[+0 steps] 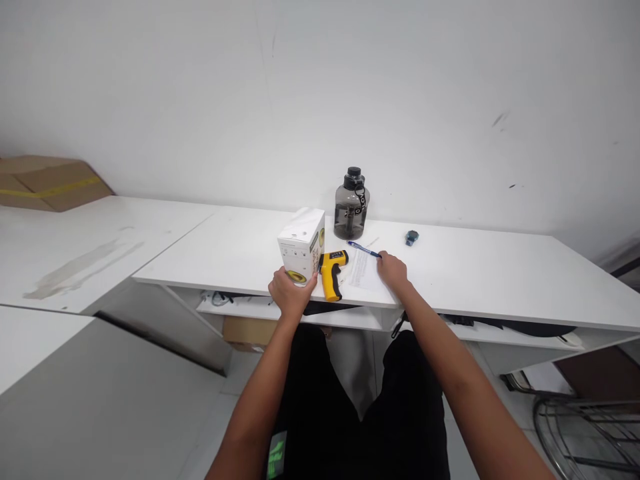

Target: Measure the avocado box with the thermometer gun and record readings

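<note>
My left hand (293, 293) grips the lower front of a white box (297, 247) with avocado pictures, which stands upright near the desk's front edge. Just right of the box is a yellow and black infrared thermometer gun (331, 275), its handle pointing toward me. A blue pen (363, 249) is held in my right hand (393, 271), its far end pointing left. Under the pen lies a sheet of paper (366, 272) with faint print or writing, partly covered by that hand.
A grey translucent water jug (350, 210) stands behind the thermometer gun against the wall. A blue wristwatch-like item (411, 237) lies farther right on the white desk (490, 273). At far left sits a taped cardboard box (53, 183). Below the desktop runs a shelf (360, 319) with dark items.
</note>
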`<state>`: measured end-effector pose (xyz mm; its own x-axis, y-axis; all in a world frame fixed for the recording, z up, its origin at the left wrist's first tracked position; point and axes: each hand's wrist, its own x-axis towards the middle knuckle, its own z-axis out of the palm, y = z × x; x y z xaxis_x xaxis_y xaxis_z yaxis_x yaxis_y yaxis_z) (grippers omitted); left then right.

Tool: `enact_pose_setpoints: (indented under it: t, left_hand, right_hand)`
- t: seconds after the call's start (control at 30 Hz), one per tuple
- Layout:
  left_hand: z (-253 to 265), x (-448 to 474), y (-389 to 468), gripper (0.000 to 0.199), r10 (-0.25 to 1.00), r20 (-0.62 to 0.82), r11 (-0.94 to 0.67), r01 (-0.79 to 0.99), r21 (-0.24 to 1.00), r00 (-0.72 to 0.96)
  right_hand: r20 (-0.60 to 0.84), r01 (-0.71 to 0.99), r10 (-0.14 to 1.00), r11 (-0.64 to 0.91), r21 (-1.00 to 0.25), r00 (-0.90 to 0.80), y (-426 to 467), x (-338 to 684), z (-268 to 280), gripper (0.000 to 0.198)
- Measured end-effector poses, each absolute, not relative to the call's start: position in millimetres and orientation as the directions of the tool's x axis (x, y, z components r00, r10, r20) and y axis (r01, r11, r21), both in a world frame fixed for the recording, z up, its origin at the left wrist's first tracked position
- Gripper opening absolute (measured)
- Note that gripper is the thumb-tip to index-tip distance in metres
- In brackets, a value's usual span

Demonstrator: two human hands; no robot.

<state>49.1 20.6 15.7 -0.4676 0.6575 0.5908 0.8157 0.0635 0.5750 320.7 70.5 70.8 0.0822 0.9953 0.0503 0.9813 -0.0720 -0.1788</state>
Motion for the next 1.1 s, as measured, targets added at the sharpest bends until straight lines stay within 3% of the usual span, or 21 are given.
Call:
enact_pose_setpoints:
  t: [0.17,0.33,0.4,0.5,0.6,0.73,0.83,1.0,1.1]
  left_hand:
    - [17,50,20,0.067,0.66,0.584,0.064,0.81,0.583,-0.472]
    - [18,50,19,0.065,0.664,0.579,0.063,0.808,0.586,-0.472]
    - [19,50,19,0.064,0.663,0.579,0.062,0.806,0.589,-0.475]
    - [18,50,19,0.064,0.663,0.577,0.064,0.805,0.59,-0.476]
    - [18,50,19,0.066,0.666,0.578,0.066,0.809,0.584,-0.472]
    - [18,49,19,0.066,0.67,0.575,0.069,0.81,0.582,-0.47]
    - [16,49,19,0.066,0.674,0.576,0.07,0.817,0.573,-0.462]
    - [15,49,20,0.065,0.677,0.568,0.075,0.813,0.578,-0.467]
    - [17,49,19,0.065,0.682,0.559,0.074,0.805,0.588,-0.471]
  right_hand:
    - [0.071,0.975,0.993,-0.074,-0.208,0.091,74,319,69,0.035]
    - [0.14,0.948,0.988,-0.023,-0.318,0.071,78,321,76,0.033]
    - [0.223,0.891,0.966,-0.017,-0.453,0.132,74,319,77,0.034]
    - [0.25,0.667,0.946,0.053,-0.744,0.204,63,312,76,0.037]
    - [0.202,0.462,0.976,0.144,-0.875,0.08,51,304,72,0.033]
    - [0.174,0.412,0.982,0.187,-0.892,-0.07,43,300,65,0.034]
    - [0.174,0.412,0.984,0.178,-0.893,-0.047,42,299,62,0.028]
    - [0.199,0.488,0.979,0.153,-0.86,0.044,42,298,58,0.04]
    - [0.211,0.483,0.976,0.162,-0.861,0.049,43,298,55,0.038]
